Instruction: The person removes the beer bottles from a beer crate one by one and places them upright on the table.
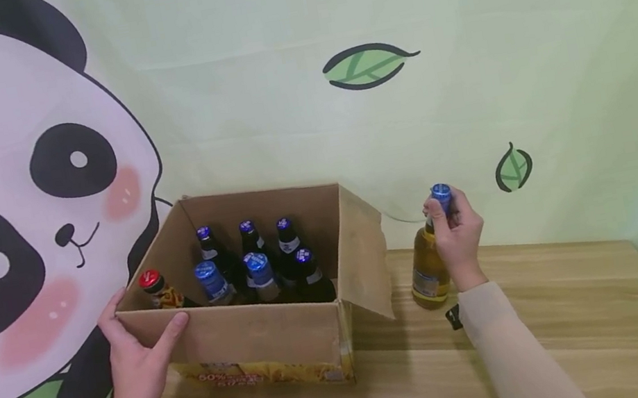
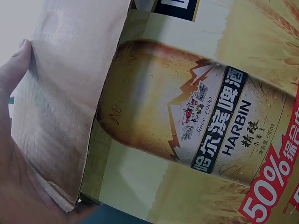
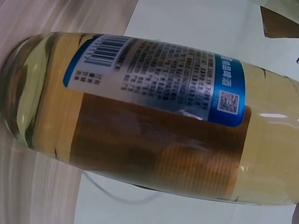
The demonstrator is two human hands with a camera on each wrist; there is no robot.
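Note:
My right hand (image 1: 456, 229) grips a beer bottle (image 1: 428, 272) round its neck, just under the blue cap. The bottle is upright with its base at the table, to the right of the cardboard box (image 1: 266, 334). Pale amber liquid and a silver-and-blue back label (image 3: 154, 79) show in the right wrist view. At the box's left front corner, my left hand (image 1: 142, 359) holds the rim, thumb along the front flap. Inside the box stand several dark bottles (image 1: 310, 278) with blue caps, two blue-necked bottles (image 1: 213, 283) and a red-capped bottle (image 1: 162, 292); their bases are hidden.
One side flap (image 1: 366, 254) of the box sticks out to the right, towards the held bottle. Box and bottle stand on a wood-grain table (image 1: 573, 318). Close behind is a pale green wall cloth (image 1: 255, 118) printed with a panda and leaves.

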